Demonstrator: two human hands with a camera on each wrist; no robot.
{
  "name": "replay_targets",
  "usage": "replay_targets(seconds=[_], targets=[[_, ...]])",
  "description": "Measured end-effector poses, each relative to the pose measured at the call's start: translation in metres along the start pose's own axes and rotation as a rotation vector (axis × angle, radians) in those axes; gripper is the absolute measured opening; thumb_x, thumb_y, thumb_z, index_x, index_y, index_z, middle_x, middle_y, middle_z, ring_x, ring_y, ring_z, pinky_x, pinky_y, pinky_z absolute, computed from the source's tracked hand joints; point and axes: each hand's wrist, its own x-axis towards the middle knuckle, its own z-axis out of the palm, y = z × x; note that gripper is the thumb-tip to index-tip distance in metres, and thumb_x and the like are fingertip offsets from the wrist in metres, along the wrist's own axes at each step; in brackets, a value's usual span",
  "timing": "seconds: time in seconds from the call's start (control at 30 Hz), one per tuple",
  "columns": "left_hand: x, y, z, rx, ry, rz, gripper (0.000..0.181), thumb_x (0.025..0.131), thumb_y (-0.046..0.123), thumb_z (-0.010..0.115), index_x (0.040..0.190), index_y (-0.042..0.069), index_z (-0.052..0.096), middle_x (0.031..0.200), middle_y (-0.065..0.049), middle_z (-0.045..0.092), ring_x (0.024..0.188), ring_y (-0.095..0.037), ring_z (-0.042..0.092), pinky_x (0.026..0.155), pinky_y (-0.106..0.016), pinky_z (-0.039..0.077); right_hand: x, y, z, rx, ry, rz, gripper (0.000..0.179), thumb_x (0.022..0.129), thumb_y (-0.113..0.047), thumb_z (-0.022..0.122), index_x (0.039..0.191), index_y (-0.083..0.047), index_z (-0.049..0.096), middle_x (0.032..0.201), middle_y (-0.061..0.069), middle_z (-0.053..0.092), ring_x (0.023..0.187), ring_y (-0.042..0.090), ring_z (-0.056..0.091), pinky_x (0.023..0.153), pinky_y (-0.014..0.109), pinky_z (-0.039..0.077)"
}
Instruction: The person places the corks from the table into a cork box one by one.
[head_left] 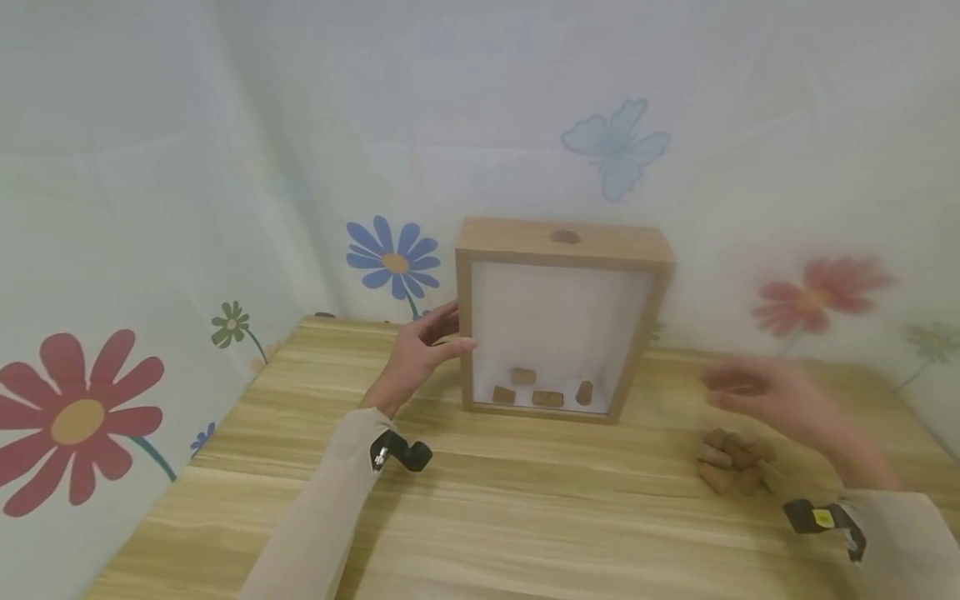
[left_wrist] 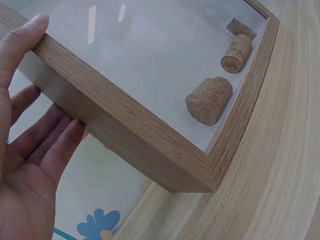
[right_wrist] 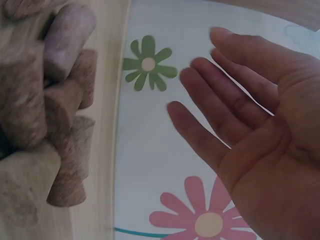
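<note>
A wooden shadow box (head_left: 651, 333) with a clear front stands upright on the table, a round hole (head_left: 565, 237) in its top edge. Several corks (head_left: 548, 399) lie at the bottom inside it; one shows printed lettering (left_wrist: 236, 53) in the left wrist view. My left hand (head_left: 412, 358) grips the box's left side, thumb on the front edge and fingers against the side wall. Blurred in the head view, my right hand (head_left: 772, 398) hovers over a pile of loose corks (head_left: 731, 462). Its fingers (right_wrist: 200, 135) are spread and loosely bent, with nothing between them.
The wood-grain table (head_left: 525, 517) runs back to a white curtain (head_left: 487, 108) printed with flowers and a butterfly. The box stands near the table's back edge. Black camera mounts (head_left: 401, 452) are strapped at both wrists.
</note>
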Motion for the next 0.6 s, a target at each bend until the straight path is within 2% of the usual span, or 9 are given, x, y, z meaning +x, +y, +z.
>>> replay_targets(seconds=[0.2, 0.47, 0.6], targets=[[0.000, 0.000, 0.001, 0.011, -0.001, 0.004, 0.073, 0.094, 0.018, 0.083, 0.159, 0.010, 0.050, 0.147, -0.012, 0.062, 0.136, -0.025, 0.057, 0.112, -0.039, 0.049, -0.001, 0.014, 0.002, -0.013, -0.094, -0.024, 0.031, 0.096, -0.005, 0.077, 0.125, 0.004, 0.071, 0.119, 0.021, 0.075, 0.103, 0.008, 0.070, 0.084, 0.024, 0.060], [-0.001, 0.001, 0.001, 0.013, -0.004, 0.004, 0.073, 0.094, 0.018, 0.083, 0.159, 0.011, 0.050, 0.146, -0.012, 0.062, 0.136, -0.025, 0.057, 0.111, -0.039, 0.050, -0.004, 0.029, 0.003, 0.017, -0.202, -0.118, 0.027, 0.093, 0.006, 0.074, 0.120, 0.007, 0.071, 0.112, 0.021, 0.075, 0.102, 0.007, 0.069, 0.082, 0.028, 0.061], [-0.001, 0.001, 0.001, 0.019, 0.000, 0.012, 0.073, 0.094, 0.017, 0.083, 0.159, 0.010, 0.049, 0.147, -0.013, 0.062, 0.136, -0.027, 0.057, 0.111, -0.039, 0.050, -0.005, 0.030, 0.004, -0.026, -0.242, -0.071, 0.027, 0.094, -0.001, 0.076, 0.121, 0.004, 0.073, 0.114, 0.017, 0.076, 0.103, 0.012, 0.070, 0.085, 0.032, 0.060]])
